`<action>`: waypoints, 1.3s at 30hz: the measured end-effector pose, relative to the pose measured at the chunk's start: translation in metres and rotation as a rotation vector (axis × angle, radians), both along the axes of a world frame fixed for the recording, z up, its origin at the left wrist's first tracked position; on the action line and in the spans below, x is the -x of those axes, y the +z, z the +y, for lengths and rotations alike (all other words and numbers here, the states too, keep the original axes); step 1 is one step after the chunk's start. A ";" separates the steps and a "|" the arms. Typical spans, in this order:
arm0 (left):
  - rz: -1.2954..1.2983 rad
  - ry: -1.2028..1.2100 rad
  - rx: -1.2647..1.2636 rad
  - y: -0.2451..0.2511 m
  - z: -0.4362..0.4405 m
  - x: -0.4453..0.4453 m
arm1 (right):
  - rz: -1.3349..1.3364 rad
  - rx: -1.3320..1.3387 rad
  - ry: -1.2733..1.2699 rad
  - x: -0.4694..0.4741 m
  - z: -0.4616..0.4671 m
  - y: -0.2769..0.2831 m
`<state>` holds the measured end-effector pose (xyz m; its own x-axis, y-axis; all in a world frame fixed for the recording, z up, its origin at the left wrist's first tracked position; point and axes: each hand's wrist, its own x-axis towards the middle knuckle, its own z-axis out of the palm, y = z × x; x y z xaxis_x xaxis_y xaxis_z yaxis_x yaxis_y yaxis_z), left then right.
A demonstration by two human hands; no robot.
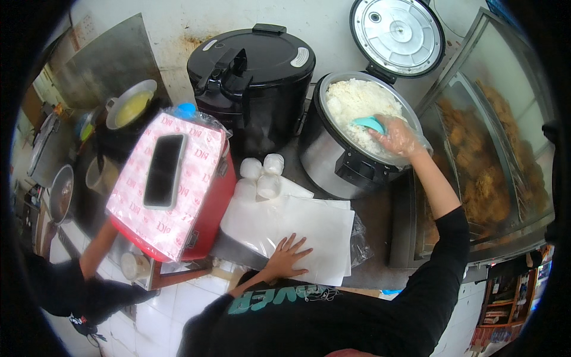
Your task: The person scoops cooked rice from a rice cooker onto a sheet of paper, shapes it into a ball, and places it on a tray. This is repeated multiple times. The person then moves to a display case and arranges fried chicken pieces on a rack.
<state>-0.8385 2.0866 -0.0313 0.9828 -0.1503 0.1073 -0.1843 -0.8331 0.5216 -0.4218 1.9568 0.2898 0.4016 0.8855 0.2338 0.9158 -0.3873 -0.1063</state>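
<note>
My right hand (pixel 397 136), in a clear plastic glove, grips a turquoise scoop (pixel 370 124) dipped into white cooked rice (pixel 359 100). The rice fills a large rice cooker (pixel 341 172) whose round lid (pixel 398 31) stands raised behind it. My left hand (pixel 287 259) is bare and lies flat with fingers spread on a stack of white paper sheets (pixel 328 232). Several white wrapped rounded portions (pixel 268 185) sit at the back of the paper; their contents cannot be made out.
A closed black rice cooker (pixel 254 98) stands behind. At left, a phone (pixel 165 172) lies on a red cooler box (pixel 214 214); beyond it are a pan of oil (pixel 134 109) and a co-worker's arm (pixel 100 243). A glass cabinet (pixel 484 178) holds fried food at right.
</note>
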 end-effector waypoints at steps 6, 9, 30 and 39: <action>-0.026 0.003 -0.036 -0.002 0.000 -0.001 | 0.045 -0.184 -0.361 -0.074 -0.045 0.012; -0.034 0.002 -0.057 -0.006 0.000 -0.001 | 1.002 -0.670 -0.773 -0.050 -0.051 0.030; 0.017 0.233 0.054 0.002 0.003 0.013 | -0.020 0.270 -0.439 0.332 -0.064 -0.254; -0.047 0.224 0.003 -0.001 0.005 0.020 | 0.152 0.096 -0.572 0.340 -0.045 -0.282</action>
<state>-0.8581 2.0915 -0.0319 0.9855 0.0716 0.1538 -0.0191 -0.8541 0.5197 -0.7614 1.9120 0.0079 0.8435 0.5330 0.0663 0.5363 -0.8287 -0.1603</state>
